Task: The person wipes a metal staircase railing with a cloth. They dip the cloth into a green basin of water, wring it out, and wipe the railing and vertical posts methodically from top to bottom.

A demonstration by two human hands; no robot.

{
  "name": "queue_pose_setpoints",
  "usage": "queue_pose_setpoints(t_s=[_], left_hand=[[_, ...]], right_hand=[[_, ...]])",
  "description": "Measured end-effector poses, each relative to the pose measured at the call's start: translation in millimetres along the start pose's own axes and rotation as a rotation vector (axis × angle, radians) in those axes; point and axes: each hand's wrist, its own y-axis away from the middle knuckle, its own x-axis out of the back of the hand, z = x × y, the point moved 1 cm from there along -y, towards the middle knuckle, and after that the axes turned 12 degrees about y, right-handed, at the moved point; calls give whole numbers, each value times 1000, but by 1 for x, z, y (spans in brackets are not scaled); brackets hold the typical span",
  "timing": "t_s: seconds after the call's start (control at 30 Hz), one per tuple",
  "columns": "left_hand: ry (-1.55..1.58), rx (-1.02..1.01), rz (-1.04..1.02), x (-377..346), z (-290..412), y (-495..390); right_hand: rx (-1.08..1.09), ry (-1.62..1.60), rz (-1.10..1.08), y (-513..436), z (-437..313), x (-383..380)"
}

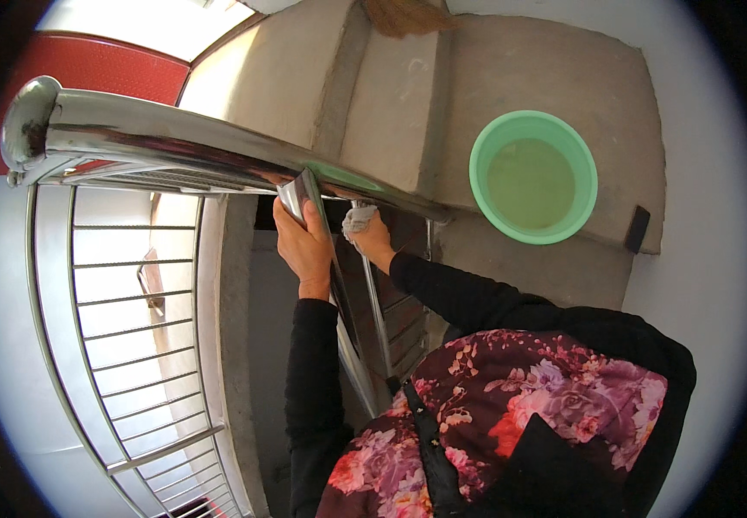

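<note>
My left hand [305, 245] is wrapped around a thick shiny metal post [294, 194] of the stair railing, just under the broad polished handrail [179, 142]. To its right, my right hand [372, 239] grips a grey cloth [358, 220] against the upper part of a thinner metal baluster [377, 304], beneath the handrail. A mint-green plastic basin [587, 188] with cloudy water in it stands on the concrete steps to the right of both hands.
Concrete stairs [386, 103] rise beyond the handrail, with broom bristles [406, 16] at the top. A dark flat block [637, 229] lies near the white wall [704, 162] at right. More metal railing [134, 301] with thin crossbars runs down at left, beside a red panel [108, 65].
</note>
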Motion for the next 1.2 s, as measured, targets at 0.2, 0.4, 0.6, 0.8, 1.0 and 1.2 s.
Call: queue_pose_setpoints(t_s=[0.2,0.4,0.6,0.8,1.0,1.2], left_hand=[[-36,19,18,-1,-6,0],[-10,4,3,-1,-3,-2],[174,95,-12,7,6,3],[73,51,-34,6,4,0],[36,59,-43,9,-1,8],[45,3,-58,4,9,-3]], right_hand=[[22,353,-185,22,-25,53],[136,-149,-270,21,-130,63],[689,6,75,66,-186,45],[704,209,357,-14,-161,23],[460,346,163,-57,-82,37],[119,-75,59,-132,86,54]])
